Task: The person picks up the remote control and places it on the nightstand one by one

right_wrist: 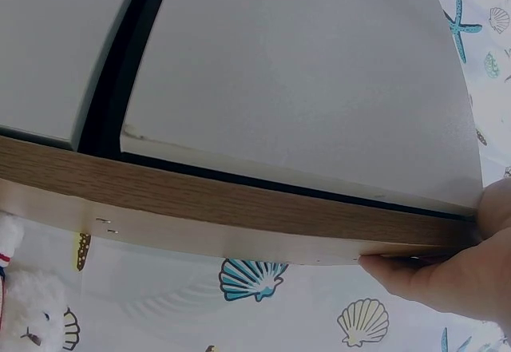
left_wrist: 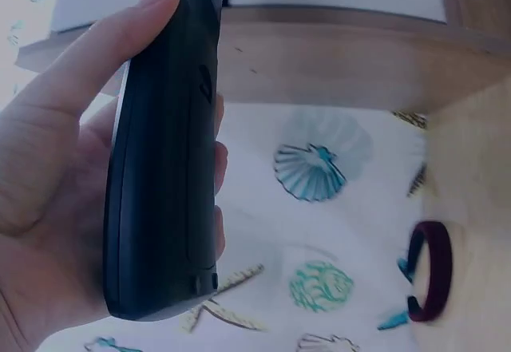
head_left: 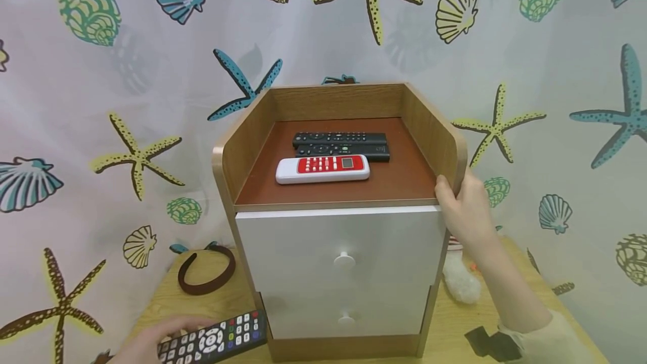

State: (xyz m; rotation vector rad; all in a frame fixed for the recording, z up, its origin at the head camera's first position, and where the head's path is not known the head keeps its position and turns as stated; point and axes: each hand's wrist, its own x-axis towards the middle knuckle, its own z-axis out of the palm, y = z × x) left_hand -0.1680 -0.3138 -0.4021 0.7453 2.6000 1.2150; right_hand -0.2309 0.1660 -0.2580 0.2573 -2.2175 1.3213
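My left hand (head_left: 146, 341) grips a black remote control (head_left: 214, 340) low at the left, its buttons facing up. The left wrist view shows the remote's back (left_wrist: 164, 152), with the thumb along one side and fingertips at the other. My right hand (head_left: 467, 206) holds the front edge of the right side panel (head_left: 437, 133) of a small wooden cabinet, thumb on the inner side. On the cabinet's brown top (head_left: 404, 184) lie a white and red remote (head_left: 323, 169) and two black remotes, one nearer (head_left: 343, 152) and one farther (head_left: 338, 138).
Two white drawers with round knobs, the upper (head_left: 344, 260) and lower (head_left: 346, 320), form the cabinet front. A dark headband (head_left: 207, 287) lies on the wooden table (head_left: 162, 296) at left. A white plush toy (head_left: 461, 280) sits at right. A seashell-print curtain (head_left: 354, 60) hangs behind.
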